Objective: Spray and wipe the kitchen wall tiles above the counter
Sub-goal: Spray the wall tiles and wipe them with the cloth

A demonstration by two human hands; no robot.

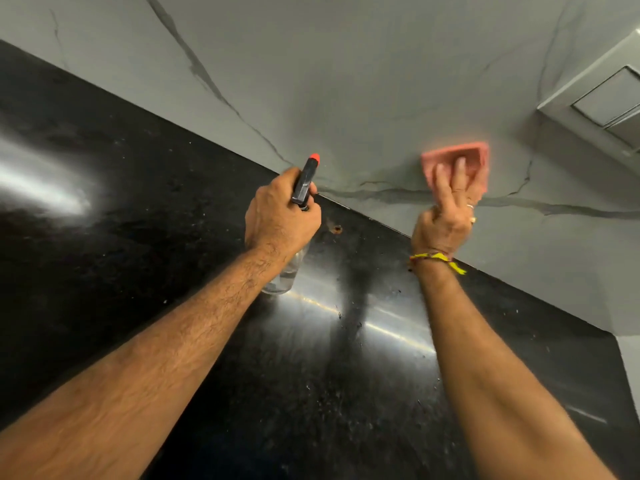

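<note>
My left hand (280,216) grips a clear spray bottle (304,185) by its black trigger head. Its orange nozzle tip points at the grey marble-look wall tiles (346,81). The bottle's clear body hangs below my fist, just above the counter. My right hand (446,213) presses a folded pink cloth (457,161) flat against the tiles, a little above the counter's back edge. Straight fingers lie on the cloth, which looks blurred. A yellow thread band circles my right wrist.
A glossy black stone counter (173,237) runs diagonally below the tiles and reflects bright light. A small rusty spot (336,229) marks it near the wall. A grey box with a panel (602,98) juts from the wall at the upper right.
</note>
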